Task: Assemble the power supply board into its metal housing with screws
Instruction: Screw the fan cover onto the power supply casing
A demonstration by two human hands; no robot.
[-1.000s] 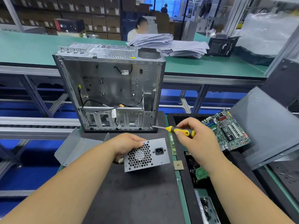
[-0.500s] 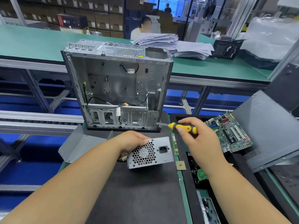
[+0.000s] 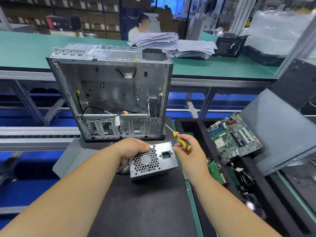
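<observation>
A grey metal power supply box (image 3: 153,161) with a honeycomb fan grille and a power socket lies on the black mat (image 3: 136,202). My left hand (image 3: 135,147) grips its upper left corner. My right hand (image 3: 189,151) holds a yellow and black screwdriver (image 3: 179,138) just right of the box, tip pointing up and left, fingertips touching the box's top right corner. Behind them an open metal computer case (image 3: 111,93) stands upright with loose cables inside.
A green motherboard (image 3: 234,135) leans in a black tray (image 3: 196,134) to the right, beside a grey side panel (image 3: 277,130). Another grey panel (image 3: 71,158) lies left of the mat. Paper stacks (image 3: 171,43) sit on the green bench behind, where a person sits.
My right hand has moved left and down with the screwdriver until its fingers reach the power supply's top right corner. The screwdriver now tilts more upright. My left hand stays on the box.
</observation>
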